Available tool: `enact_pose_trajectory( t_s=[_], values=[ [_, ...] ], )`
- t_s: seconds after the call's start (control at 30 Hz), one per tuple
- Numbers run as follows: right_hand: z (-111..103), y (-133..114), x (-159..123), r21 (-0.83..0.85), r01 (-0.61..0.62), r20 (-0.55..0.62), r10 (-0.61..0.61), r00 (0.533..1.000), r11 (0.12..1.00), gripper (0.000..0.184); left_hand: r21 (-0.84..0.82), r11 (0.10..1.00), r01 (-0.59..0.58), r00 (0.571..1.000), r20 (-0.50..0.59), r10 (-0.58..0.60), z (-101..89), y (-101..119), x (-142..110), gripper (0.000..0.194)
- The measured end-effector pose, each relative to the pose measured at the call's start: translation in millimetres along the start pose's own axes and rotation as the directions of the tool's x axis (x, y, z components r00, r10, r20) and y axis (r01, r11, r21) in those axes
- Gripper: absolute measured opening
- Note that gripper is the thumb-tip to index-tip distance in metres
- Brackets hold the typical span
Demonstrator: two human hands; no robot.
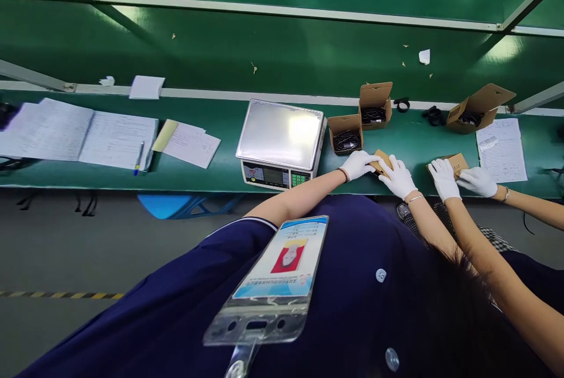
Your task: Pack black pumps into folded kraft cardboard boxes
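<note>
Both my hands wear white gloves and meet on a small closed cardboard box (382, 160) lying on the green bench (211, 175), just right of the scale. My left hand (359, 164) grips the box's left end with fingers curled over it. My right hand (399, 177) covers its right end, fingers bent round the edge. Most of the box is hidden under the two hands.
A weighing scale (282, 137) with a steel pan stands left of my hands. Open boxes holding black cables (346, 134) (374, 106) (478, 109) sit behind. A co-worker's gloved hands (460, 179) hold another small box (457, 160) at right. Papers (79, 131) and a pen (138, 157) lie at left.
</note>
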State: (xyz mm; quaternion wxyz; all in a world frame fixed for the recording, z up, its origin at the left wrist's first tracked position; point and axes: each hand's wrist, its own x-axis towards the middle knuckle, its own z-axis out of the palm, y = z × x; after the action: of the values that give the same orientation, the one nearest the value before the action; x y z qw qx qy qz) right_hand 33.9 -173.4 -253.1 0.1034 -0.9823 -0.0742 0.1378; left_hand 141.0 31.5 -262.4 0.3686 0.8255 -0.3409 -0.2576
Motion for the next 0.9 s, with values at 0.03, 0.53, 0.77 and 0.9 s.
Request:
enact_pose_trajectory(
  t_s=[0.03, 0.53, 0.77, 0.9],
  values=[
    [1.4, -1.8, -0.5, -0.005, -0.008, -0.016, 0.008, 1.0, 1.0, 0.061, 0.097, 0.994, -0.045, 0.999, 0.011, 0.044, 0.5, -2.9, 1.2, 0.051],
    [21.6, -7.3, -4.9, -0.015, -0.045, -0.032, 0.044, 0.999, 0.999, 0.064, 0.449, 0.861, -0.24, 0.965, 0.205, 0.162, 10.3, -22.7, 0.6, 0.063],
    [21.7, -10.1, -8.4, -0.026, -0.036, -0.029, 0.036, 0.999, 0.999, 0.075, 0.451, 0.858, -0.246, 0.963, 0.217, 0.163, 12.4, -26.0, -3.7, 0.075],
    [28.3, -17.8, -9.1, -0.07, -0.051, -0.086, 0.045, 0.995, 0.996, 0.085, 0.524, 0.822, -0.224, 0.968, 0.217, 0.125, 18.3, -27.1, -4.0, 0.079]
  ],
)
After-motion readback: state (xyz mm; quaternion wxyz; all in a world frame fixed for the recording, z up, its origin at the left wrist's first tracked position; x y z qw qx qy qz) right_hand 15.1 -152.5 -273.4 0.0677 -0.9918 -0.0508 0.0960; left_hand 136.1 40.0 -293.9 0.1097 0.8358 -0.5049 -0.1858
